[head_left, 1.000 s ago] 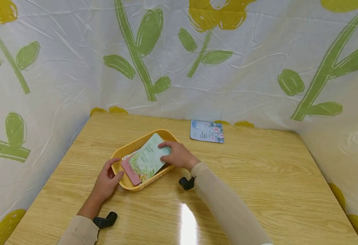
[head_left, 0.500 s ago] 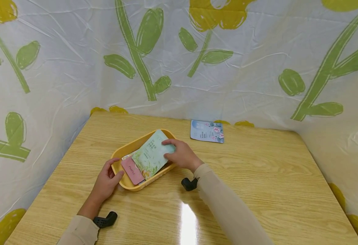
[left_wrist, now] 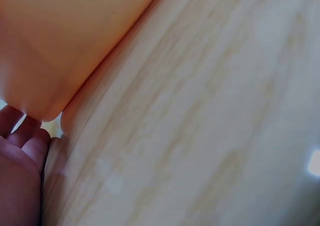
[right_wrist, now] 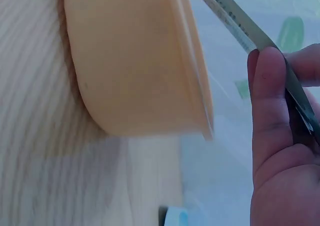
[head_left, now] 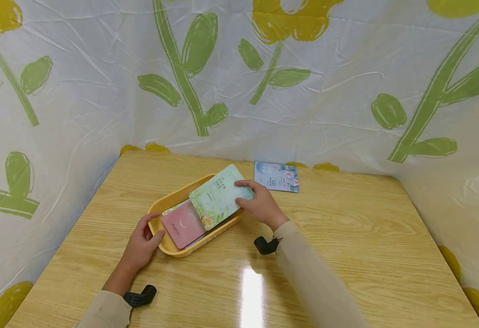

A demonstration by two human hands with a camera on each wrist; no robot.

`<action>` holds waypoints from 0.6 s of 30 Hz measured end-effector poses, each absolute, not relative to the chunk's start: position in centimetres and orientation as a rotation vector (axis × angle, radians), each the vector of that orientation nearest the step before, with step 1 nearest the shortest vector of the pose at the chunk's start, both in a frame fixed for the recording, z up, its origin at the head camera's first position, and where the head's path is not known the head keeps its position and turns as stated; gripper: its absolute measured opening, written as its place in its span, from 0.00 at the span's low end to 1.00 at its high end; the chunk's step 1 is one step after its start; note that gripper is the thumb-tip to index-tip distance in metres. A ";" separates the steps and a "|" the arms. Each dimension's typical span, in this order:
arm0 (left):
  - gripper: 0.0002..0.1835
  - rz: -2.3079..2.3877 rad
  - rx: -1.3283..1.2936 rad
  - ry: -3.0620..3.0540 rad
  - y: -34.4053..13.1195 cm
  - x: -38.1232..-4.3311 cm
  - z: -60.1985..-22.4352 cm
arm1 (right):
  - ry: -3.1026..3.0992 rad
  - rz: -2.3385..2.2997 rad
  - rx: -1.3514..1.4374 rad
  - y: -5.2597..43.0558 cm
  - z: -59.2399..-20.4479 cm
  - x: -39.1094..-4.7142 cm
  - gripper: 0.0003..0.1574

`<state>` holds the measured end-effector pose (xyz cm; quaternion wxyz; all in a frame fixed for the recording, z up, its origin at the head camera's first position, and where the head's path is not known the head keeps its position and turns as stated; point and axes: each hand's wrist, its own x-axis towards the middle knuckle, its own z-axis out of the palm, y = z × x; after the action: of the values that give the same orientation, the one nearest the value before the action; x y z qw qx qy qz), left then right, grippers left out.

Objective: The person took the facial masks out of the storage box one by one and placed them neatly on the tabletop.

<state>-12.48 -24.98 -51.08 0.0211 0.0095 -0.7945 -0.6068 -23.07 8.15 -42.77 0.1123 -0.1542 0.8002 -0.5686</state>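
My left hand (head_left: 141, 243) holds the left end of a yellow plastic basket (head_left: 166, 243), thumb on the near side and fingers at the rim. The left wrist view has its fingers (left_wrist: 36, 143) against the basket's outer wall (left_wrist: 65, 41). My right hand (head_left: 262, 207) pinches a pale green face mask packet (head_left: 214, 196) between thumb and fingers at its right edge. Seen edge-on in the right wrist view, that packet (right_wrist: 237, 18) tilts up above the basket rim. Inside the basket lies a pink packet (head_left: 183, 223), on top of others mostly hidden beneath it.
A blue flowered packet (head_left: 276, 176) lies flat near the back edge of the wooden table (head_left: 346, 237), just right of the basket. White flower-printed cloth (head_left: 325, 91) hangs behind and at both sides. Black wrist-worn devices (head_left: 141, 296) stick out from the sleeves.
My right hand has drawn the green packet rightward and up across the basket, uncovering more of the pink packet. The left hand and the basket have stayed in place.
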 end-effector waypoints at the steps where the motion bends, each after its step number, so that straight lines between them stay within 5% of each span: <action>1: 0.29 -1.879 0.030 -2.466 -25.0 -12.5 -51.1 | 2.333 -1.700 -0.445 8.5 -42.7 -23.2 0.27; 18: 0.28 -1.891 0.009 -2.443 -24.9 -12.4 -51.1 | 2.355 -2.014 -0.196 14.0 -42.8 -24.6 0.30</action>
<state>-12.41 -24.89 -51.14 0.0263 0.0030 -0.7905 -0.6119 -24.57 14.02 -42.85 0.0182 -0.0633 0.7583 -0.6485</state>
